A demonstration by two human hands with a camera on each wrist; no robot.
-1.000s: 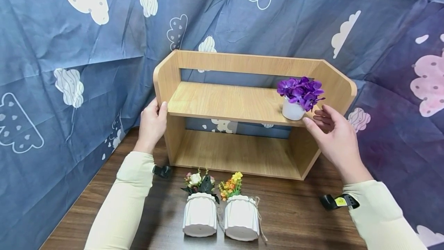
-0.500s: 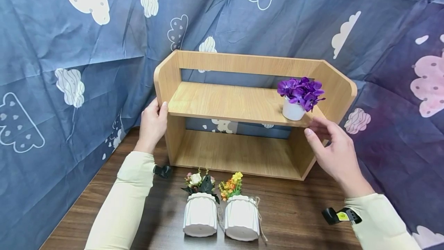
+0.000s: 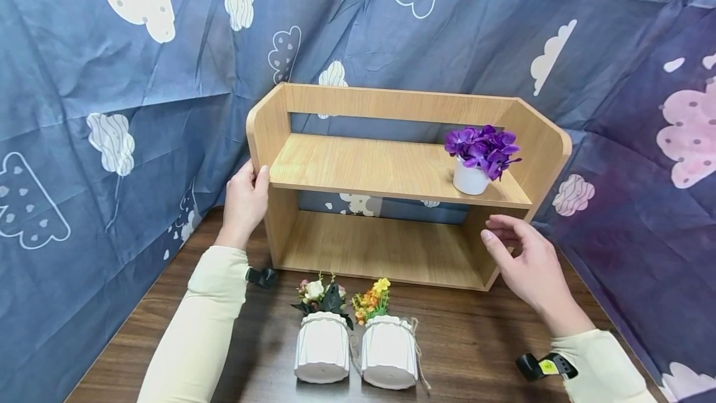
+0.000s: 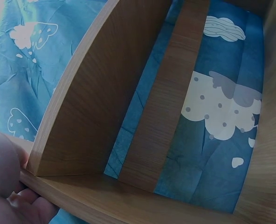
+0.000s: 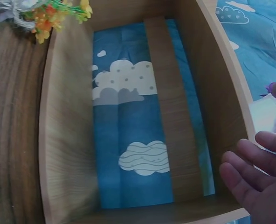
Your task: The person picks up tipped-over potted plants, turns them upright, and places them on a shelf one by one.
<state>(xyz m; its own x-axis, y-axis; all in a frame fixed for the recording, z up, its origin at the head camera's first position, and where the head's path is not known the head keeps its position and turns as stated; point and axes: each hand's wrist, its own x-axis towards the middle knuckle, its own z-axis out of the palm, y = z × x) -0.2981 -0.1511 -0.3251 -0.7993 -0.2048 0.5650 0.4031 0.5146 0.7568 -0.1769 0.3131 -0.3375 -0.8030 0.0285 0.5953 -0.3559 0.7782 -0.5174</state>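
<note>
A two-tier wooden desk shelf (image 3: 358, 163) stands against the patterned cloth. My left hand (image 3: 245, 207) grips its left side panel, the thumb at the front edge; in the left wrist view, fingers (image 4: 35, 205) wrap the panel's edge. On the upper board, near the right end, sits a white pot of purple flowers (image 3: 482, 149). Below and to the right of that pot, my right hand (image 3: 528, 266) is apart from it, fingers loosely bent with nothing held. Two white ribbed pots stand in front: one with pink and white flowers (image 3: 321, 350), one with orange and yellow flowers (image 3: 390, 353).
The shelf and front pots stand on a dark brown wooden table (image 3: 464, 341). Blue cloth with cloud prints (image 3: 168, 111) hangs behind and at both sides. The lower shelf board (image 3: 380, 244) lies under the upper one.
My right hand has left the purple flower pot and moved down, in front of the shelf's right side. The pot stays on the upper board. My left hand keeps its grip.
</note>
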